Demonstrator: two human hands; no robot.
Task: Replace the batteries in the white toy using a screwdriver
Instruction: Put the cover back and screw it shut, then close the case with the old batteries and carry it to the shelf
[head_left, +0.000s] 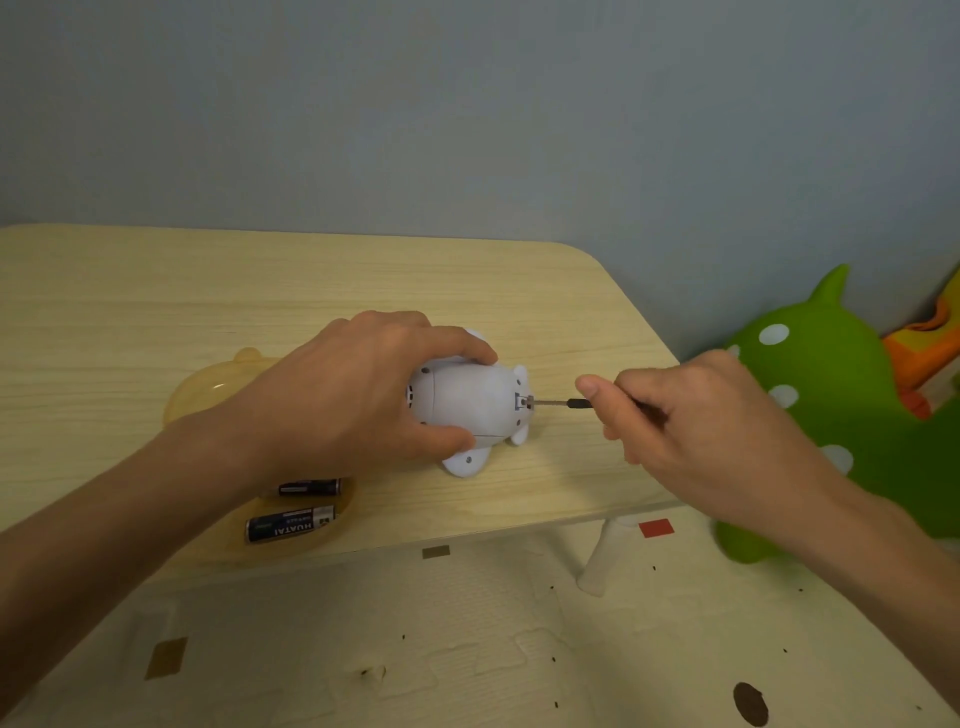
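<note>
The smooth white plastic animal toy (470, 402) lies on the pale wooden bench (571, 312), clamped in the left grip (363, 395), while the right grip (691, 421), closed around the thin dark-handled metal screwdriver (563, 402), points its shaft leftward, tip at the toy's near end

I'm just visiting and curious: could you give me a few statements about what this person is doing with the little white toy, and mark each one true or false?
1. The left hand grips the white toy on the table. True.
2. The right hand holds a hammer. False: it holds a screwdriver, tip at the toy's end.
3. Two batteries lie in a yellow dish near the table's front edge. True.
4. The toy is lifted high above the table. False: it rests on the table.
5. A green spotted toy stands right of the table. True.
</note>
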